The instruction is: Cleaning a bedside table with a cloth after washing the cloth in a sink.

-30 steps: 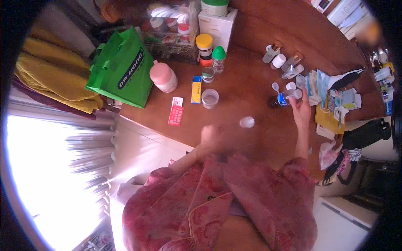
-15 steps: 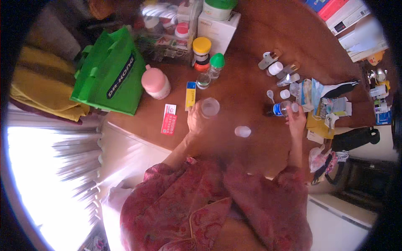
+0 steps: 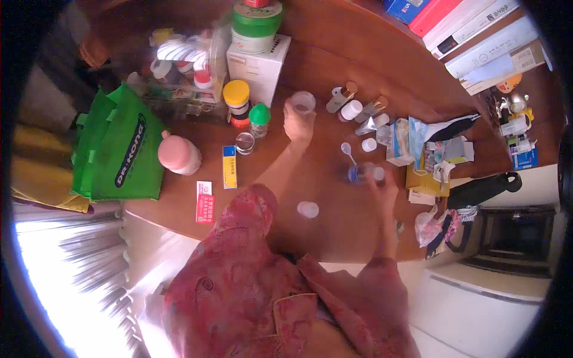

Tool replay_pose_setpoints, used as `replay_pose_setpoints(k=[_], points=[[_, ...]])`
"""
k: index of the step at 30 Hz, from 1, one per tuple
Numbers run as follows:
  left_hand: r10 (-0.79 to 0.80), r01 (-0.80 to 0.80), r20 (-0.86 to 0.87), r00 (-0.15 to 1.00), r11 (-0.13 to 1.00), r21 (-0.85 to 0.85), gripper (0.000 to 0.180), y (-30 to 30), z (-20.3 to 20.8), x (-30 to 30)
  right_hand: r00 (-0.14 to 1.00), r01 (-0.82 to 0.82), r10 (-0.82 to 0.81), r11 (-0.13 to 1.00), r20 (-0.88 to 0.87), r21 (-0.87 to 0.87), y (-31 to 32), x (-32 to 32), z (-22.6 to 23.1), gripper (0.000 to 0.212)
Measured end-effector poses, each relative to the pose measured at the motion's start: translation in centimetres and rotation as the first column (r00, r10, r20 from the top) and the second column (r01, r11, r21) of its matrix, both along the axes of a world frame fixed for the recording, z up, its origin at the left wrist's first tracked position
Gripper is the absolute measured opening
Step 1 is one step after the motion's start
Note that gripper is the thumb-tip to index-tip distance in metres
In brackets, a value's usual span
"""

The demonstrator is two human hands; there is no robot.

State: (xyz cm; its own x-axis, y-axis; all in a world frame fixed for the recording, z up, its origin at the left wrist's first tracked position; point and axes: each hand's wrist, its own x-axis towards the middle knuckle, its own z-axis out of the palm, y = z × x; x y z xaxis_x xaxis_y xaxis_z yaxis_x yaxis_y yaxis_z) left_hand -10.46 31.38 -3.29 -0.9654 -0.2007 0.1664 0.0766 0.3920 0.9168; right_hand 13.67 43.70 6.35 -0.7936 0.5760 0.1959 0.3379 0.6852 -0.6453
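Note:
My left hand [image 3: 298, 126] is closed around a clear plastic cup [image 3: 305, 102], held out over the far middle of the table. Its nearest neighbour on the left is a small clear bottle with a green cap [image 3: 259, 119]. On the right, my right hand [image 3: 384, 192] grips a small clear bottle with a blue label [image 3: 358, 174]; the bottle lies tilted sideways, and its white end is by my fingers. Motion blurs that hand a little. Just beyond it are a white spoon [image 3: 348, 151] and a white cap [image 3: 369, 144]. A small translucent cup [image 3: 308, 209] lies between my arms.
Left on the brown table [image 3: 280, 170] are a pink flask [image 3: 180, 155], a yellow-blue box [image 3: 230, 168], a red card [image 3: 204, 209] and a green bag [image 3: 122, 146]. Several cosmetic bottles [image 3: 351, 110] stand far right of centre. Boxes and a mask [image 3: 422, 136] crowd the right.
My left hand has carried the clear cup away from beside the yellow-blue box to the far middle. My right hand keeps the bottle near the spoon. The whole view has shifted.

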Motion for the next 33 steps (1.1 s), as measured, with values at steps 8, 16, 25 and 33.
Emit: replay_pose_setpoints(k=[8,16,25,33], points=[[0.15,-0.19,0.125,0.981,0.881,0.433,0.067,2.0,-6.2,-7.6,0.999,-0.009,0.009,1.0,-0.041,-0.01,-1.8,-1.1,1.1,0.027],[0.12,-0.111,0.375,0.919,0.993,-0.046,0.062,2.2,-1.7,-7.9,0.995,0.084,-0.083,0.996,-0.051,0.017,-0.1,-1.4,1.4,0.027],[0.142,-0.141,0.264,0.954,0.99,-0.025,0.057,3.2,-4.7,-8.7,0.981,-0.022,0.004,0.996,-0.195,-0.089,-3.1,-10.7,12.7,0.02],[0.145,-0.168,0.274,0.951,0.984,0.063,0.054,3.7,-4.7,-8.9,0.911,-0.243,0.163,0.954,-0.378,-0.174,-4.5,-21.7,14.4,0.018]])
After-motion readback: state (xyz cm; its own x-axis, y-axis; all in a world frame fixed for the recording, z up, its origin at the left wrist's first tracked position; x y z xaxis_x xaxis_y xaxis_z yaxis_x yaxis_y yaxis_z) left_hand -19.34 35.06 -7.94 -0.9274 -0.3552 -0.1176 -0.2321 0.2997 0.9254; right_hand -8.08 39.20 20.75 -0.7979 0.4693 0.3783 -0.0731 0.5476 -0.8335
